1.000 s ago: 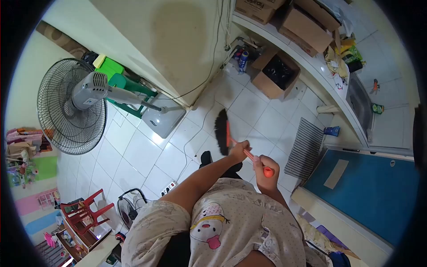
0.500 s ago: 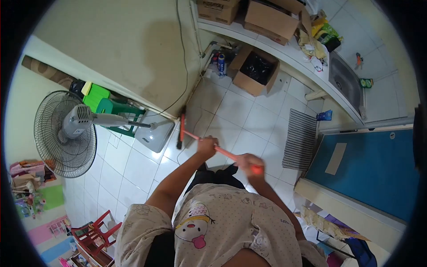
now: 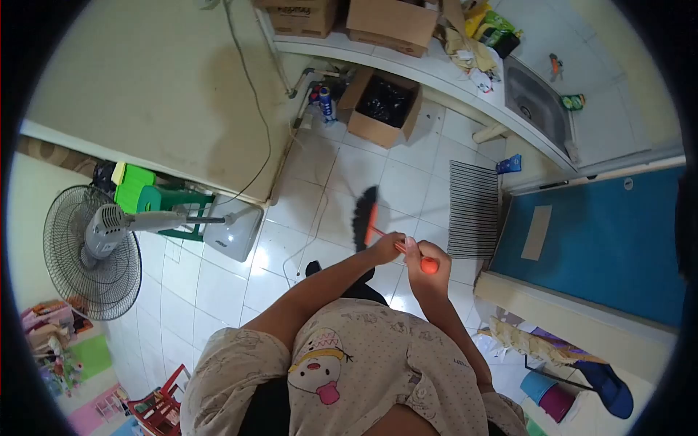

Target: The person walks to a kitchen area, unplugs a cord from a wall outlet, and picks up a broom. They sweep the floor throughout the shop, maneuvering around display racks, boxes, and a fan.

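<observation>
An orange-handled broom point(image 3: 365, 215) with dark bristles has its head over the white floor tiles in front of my body. My left hand point(image 3: 387, 248) is closed round the lower part of the handle. Nearer the rounded orange end, my right hand point(image 3: 427, 270) grips the stick, its thumb lying along the top. The handle looks foreshortened, pointing up towards me. Whether the bristles press on the tiles is hard to tell from above.
A standing fan point(image 3: 94, 243) is at the left, its base point(image 3: 234, 231) by the wall corner. A thin cable point(image 3: 314, 231) crosses the tiles. An open cardboard box point(image 3: 378, 129) lined with black plastic stands under the counter. A striped mat point(image 3: 472, 211) lies before the blue door point(image 3: 596, 247).
The broom head has swung from the wall corner at the left to the floor in front of me. Both hands have moved closer together on the handle. The camera view has shifted.
</observation>
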### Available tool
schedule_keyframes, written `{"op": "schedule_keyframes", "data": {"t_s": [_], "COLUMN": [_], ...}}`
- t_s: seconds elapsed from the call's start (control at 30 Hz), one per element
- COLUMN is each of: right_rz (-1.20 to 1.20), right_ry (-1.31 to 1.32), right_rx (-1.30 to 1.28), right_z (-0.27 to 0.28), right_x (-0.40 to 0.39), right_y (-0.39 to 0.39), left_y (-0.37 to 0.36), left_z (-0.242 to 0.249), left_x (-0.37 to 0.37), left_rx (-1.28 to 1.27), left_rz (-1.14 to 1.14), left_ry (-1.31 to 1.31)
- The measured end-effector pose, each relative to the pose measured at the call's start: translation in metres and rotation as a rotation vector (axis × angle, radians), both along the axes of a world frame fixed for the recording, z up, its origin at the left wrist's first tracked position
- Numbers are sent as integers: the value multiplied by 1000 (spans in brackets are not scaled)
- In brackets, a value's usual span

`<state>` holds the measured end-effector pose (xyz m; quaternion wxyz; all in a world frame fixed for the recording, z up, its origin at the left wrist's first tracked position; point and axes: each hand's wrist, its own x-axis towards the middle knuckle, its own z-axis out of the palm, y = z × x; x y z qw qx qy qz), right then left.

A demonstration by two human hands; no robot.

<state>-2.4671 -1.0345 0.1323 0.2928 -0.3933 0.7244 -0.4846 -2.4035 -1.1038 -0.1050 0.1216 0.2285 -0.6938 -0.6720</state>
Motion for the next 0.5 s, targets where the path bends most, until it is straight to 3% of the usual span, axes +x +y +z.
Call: {"op": "schedule_keyframes", "data": {"t_s": [0.03, 0.13, 0.2, 0.27, 0.37, 0.4, 0.5], "right_rz": [-36, -46, -81, -92, -93, -95, -78], "right_ry": [37, 122, 140, 142, 111, 79, -145], "right_rx": [14, -6, -93, -202, -312, -318, -277], "right_z": [3, 4, 13, 27, 44, 39, -3], "right_x": [0, -9, -14, -25, -28, -28, -18], "right_y": [3, 11, 14, 19, 12, 6, -34], "left_y": [7, 16, 12, 5, -28, -36, -102], "left_z": [24, 36, 47, 59, 98, 89, 60], "left_x": [-11, -37, -45, -41, -30, -23, 7], "left_rx": [83, -132, -404, -488, -621, -714, -840], "left_rz": [-90, -256, -368, -301, -317, -129, -97], "left_ry": [-42, -233, -225, -123, -287, -184, -439]}}
